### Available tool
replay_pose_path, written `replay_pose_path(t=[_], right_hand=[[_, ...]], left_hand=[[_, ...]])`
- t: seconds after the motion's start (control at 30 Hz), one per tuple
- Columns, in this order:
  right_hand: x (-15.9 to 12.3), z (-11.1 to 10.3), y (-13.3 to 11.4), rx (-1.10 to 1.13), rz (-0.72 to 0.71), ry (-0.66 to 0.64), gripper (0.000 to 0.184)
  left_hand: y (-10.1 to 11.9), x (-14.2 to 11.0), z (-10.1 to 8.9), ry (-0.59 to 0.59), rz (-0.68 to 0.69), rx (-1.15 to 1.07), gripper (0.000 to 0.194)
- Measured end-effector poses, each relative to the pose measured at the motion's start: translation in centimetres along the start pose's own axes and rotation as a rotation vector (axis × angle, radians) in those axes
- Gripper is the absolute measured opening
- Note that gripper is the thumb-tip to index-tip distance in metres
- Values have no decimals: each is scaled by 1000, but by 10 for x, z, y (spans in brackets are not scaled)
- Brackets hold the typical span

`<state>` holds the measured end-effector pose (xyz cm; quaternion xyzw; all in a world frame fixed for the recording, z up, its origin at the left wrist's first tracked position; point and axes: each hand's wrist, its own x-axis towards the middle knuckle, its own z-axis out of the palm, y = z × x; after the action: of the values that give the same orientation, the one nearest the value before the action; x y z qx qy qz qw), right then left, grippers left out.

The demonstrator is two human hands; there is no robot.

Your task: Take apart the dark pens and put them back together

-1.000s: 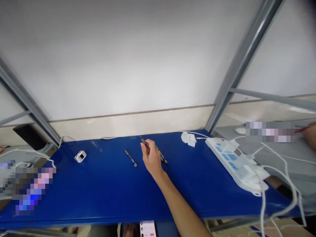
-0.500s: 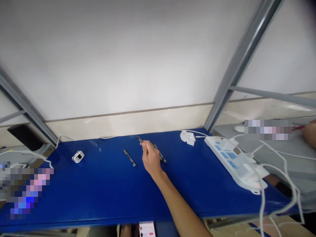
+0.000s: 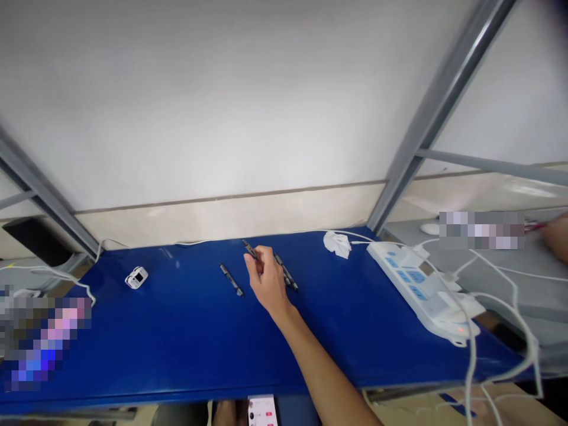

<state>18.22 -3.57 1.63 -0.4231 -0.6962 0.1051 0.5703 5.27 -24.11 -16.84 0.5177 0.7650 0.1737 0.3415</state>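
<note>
Blue tabletop [image 3: 177, 337] lies beneath the right hand [image 3: 268, 281], curled around a pen [image 3: 251, 250].

Black-and-grey pens [image 3: 231, 280] show dark against a deep-blue tabletop [image 3: 177, 337], with a white tissue [image 3: 337, 244], a white power strip [image 3: 437, 326] with light-blue socket panels [image 3: 404, 277], white cables [image 3: 472, 367] and, behind, a greyish-white wall [image 3: 244, 118] with a cream band [image 3: 222, 220] between grey posts [image 3: 404, 168]
</note>
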Motion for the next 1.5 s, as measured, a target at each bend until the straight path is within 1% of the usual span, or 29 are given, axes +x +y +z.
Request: replay_pose_path(t=[0.1, 0.2, 0.27, 0.4, 0.57, 0.63, 0.73, 0.83, 0.9, 1.0, 1.13, 1.23, 1.37, 1.43, 1.5], right_hand=[[-1, 0, 0, -30, -10, -20, 27], [-1, 0, 2, -38, -34, -49, 35], [-1, 1, 2, -24, -40, -61, 38], [-1, 2, 2, 14, -7, -57, 28], [0, 2, 1, -7, -3, -42, 25], [0, 2, 1, -29, -28, -56, 29], [0, 1, 1, -37, -45, -69, 34], [-1, 1, 1, -7, -19, -56, 26], [-1, 2, 2, 4, 0, -39, 26], [-1, 3, 2, -23, -4, -44, 25], [0, 1, 2, -10, -23, -71, 31], [0, 2, 1, 39, 17, -28, 24], [2, 4, 3, 97, 85, 45, 24], [3, 4, 4, 105, 92, 56, 28], [4, 3, 5, 118, 105, 55, 36]], left_hand=[[0, 4, 1, 0, 16, 4, 29], [1, 7, 3, 1, 25, 7, 23], [2, 9, 3, 0, 24, 9, 23], [4, 10, 3, 1, -6, 14, 31], [6, 8, 0, 8, -47, 21, 29], [7, 9, 0, 11, -51, 22, 29], [8, 10, 0, 16, -43, 20, 29], [6, 12, 0, 22, -23, 14, 31], [4, 12, -2, 26, -7, 10, 34], [1, 11, -3, 34, 11, 6, 30], [0, 10, -3, 39, 29, 3, 28], [0, 8, -2, 40, 29, 6, 31], [0, 7, 0, 41, 16, 10, 32], [-1, 7, 0, 41, 16, 8, 31], [-2, 7, 1, 38, 17, 4, 29]])
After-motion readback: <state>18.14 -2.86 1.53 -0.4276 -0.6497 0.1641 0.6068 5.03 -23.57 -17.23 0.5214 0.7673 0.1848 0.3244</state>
